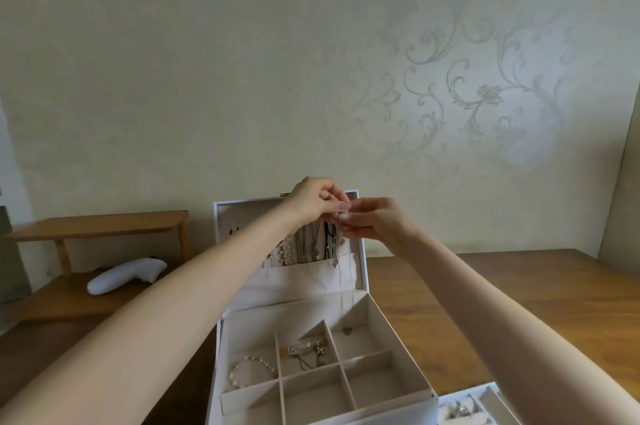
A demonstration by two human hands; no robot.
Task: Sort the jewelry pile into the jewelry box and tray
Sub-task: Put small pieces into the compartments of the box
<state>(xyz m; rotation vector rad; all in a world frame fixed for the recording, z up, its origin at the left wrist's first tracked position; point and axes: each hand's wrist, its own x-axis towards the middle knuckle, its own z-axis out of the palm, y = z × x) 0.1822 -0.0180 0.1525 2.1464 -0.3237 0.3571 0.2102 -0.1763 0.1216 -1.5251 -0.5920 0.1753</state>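
The white jewelry box [405,348] stands open in front of me, its lid [360,251] upright. Several necklaces [311,244] hang inside the lid. My left hand [315,201] and my right hand [372,220] meet at the lid's top edge, fingers pinched on a thin silver chain [343,289] that hangs down into the box. A small pendant [347,330] lies in the back right compartment. A pearl bracelet [251,372] lies in the left compartment, and mixed pieces [304,350] in the middle one. The white tray [485,397] shows at the lower right with small items in it.
The box sits on a wooden table [519,303]. At the left stands a low wooden shelf [100,225] with a white handheld device [124,275] lying below it. A patterned wall rises right behind the table.
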